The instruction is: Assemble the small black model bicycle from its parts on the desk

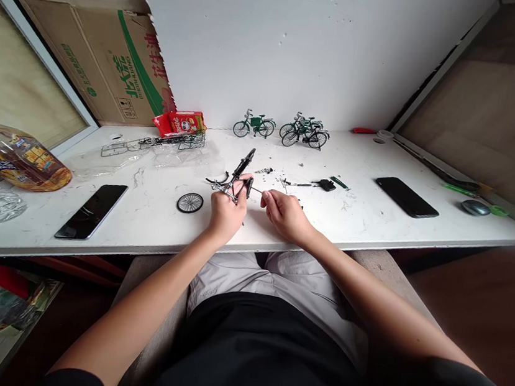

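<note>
A partly built black model bicycle [242, 167] is tilted up in my left hand [229, 214], whose fingers are closed around its frame. My right hand [287, 214] pinches a thin metal rod, perhaps a small screwdriver [256, 190], that points left at the model; its tip and handle are hidden. A loose spoked wheel [190, 203] lies flat on the white table [328, 227], left of my left hand. Beyond my hands, small black parts [303, 184], a black piece with a flat end [327, 184] and a short green strip [339, 182] are scattered.
Several finished model bicycles [254, 124] stand along the back wall. At the left are a phone [92, 211], a large bottle [18, 157], part frames [122, 148] and a red packet [180, 123]. Rightward lie another phone [406, 197] and a mouse [475, 208].
</note>
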### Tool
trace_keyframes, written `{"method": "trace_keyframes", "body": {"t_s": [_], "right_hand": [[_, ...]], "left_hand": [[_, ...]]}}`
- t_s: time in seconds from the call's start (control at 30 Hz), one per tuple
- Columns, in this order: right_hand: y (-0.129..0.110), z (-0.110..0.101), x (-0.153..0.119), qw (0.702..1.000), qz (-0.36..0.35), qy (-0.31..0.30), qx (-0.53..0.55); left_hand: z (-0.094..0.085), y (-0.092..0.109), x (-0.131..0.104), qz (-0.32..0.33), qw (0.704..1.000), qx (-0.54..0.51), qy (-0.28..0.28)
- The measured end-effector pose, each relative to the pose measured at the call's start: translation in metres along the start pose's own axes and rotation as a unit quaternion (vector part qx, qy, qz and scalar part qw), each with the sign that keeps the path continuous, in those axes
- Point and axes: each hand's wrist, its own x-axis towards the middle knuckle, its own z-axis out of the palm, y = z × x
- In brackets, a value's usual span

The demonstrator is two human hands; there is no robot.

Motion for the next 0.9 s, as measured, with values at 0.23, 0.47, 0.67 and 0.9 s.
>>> {"method": "trace_keyframes", "body": {"t_s": [0.23, 0.47, 0.67, 0.9], "right_hand": [[-0.01, 0.003, 0.001, 0.943, 0.143, -0.043, 0.298], [-0.015, -0.006, 0.006, 0.835, 0.252, -0.102, 0.478], [-0.011, -0.004, 0.006, 0.927, 0.203, -0.06, 0.31], [0.001, -0.014, 0.002, 0.98, -0.079, -0.025, -0.181]], "left_hand": [[-0.001, -0.001, 0.0, 0.055, 0.998, 0.037, 0.012], [-0.001, 0.004, 0.0, 0.081, 0.995, 0.058, 0.02], [0.001, 0.005, 0.0, 0.035, 0.999, 0.018, 0.011], [0.002, 0.005, 0.001, -0.033, 0.999, -0.034, 0.021]]}}
